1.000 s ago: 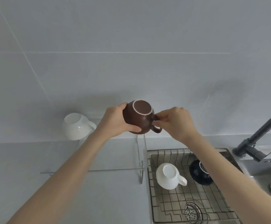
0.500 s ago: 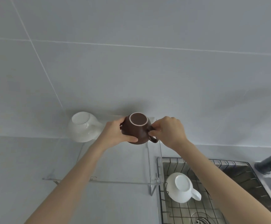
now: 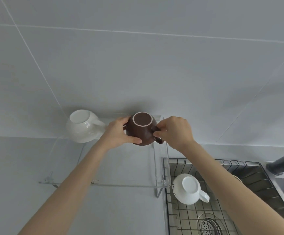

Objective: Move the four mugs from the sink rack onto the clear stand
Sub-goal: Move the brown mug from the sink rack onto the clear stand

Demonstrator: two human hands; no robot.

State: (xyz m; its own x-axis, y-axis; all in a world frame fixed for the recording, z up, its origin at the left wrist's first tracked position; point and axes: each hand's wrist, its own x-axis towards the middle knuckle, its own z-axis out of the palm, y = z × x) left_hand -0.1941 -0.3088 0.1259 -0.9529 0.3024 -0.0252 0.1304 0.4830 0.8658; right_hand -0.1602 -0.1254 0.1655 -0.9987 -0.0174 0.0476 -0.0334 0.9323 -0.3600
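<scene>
Right now I hold the round brown ceramic mug [image 3: 142, 128] upside down, its pale-ringed base facing up at me, at the far right end of the clear acrylic stand [image 3: 120, 185]. My left hand [image 3: 119, 132] wraps the mug's left side, thumb across its front, while my right hand [image 3: 174, 131] pinches the brown handle [image 3: 158, 139] on its right side between thumb and fingers. Both hands are closed on the mug. Whether its rim touches the stand's top, I cannot tell; the clear surface hides little but shows little too.

Left of it, just beside my left hand, a glossy white rounded mug [image 3: 82, 127] sits inverted on the same stand near the grey tiled wall [image 3: 137, 65], its handle pointing right.

Down to the right, the black wire sink rack [image 3: 188, 216] lies in the steel sink [image 3: 283, 195], just beside the stand's right leg. A second white mug [image 3: 188, 189] rests upside down in the rack, handle toward the lower right, next to my right forearm. My forearm covers most of the rack behind it. A dark grey tap [image 3: 283, 162] shows at the right edge. The grey bench [image 3: 19, 167] runs under the stand.
</scene>
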